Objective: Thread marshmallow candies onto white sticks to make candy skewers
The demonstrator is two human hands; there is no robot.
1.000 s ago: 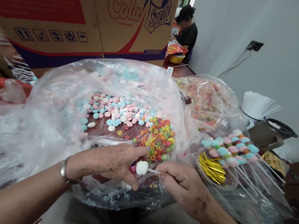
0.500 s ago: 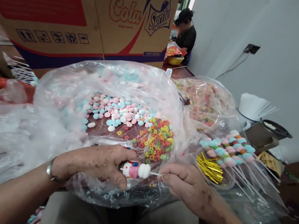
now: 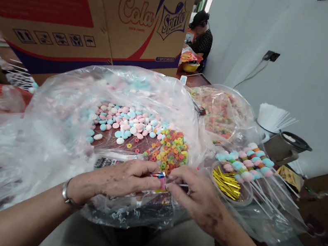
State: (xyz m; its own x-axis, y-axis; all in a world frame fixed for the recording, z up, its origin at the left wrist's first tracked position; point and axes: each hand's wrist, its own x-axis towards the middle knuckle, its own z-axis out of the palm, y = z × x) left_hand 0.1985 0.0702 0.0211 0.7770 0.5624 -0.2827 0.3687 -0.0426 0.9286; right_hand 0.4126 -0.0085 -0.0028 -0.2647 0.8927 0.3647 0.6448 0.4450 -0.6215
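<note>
My left hand (image 3: 123,179) and my right hand (image 3: 194,195) meet over my lap, fingertips together on a candy skewer (image 3: 161,180). Only a pink and coloured bit of it shows between the fingers; its white stick pokes out by the right fingers. Just beyond the hands lies an open clear plastic bag (image 3: 66,123) holding pink, blue and white marshmallow candies (image 3: 126,123) and a heap of coloured ring candies (image 3: 171,151).
Finished candy skewers (image 3: 249,164) lie to the right beside a bowl of gold twist ties (image 3: 229,184). A second bag of ring candies (image 3: 222,112), white sticks (image 3: 273,116) and a large cardboard box (image 3: 84,13) stand behind. Another person (image 3: 201,39) sits far back.
The hands closed together: the white and pink marshmallows seen between them earlier are now covered by my fingers. The right hand slid left along the stick to the left hand.
</note>
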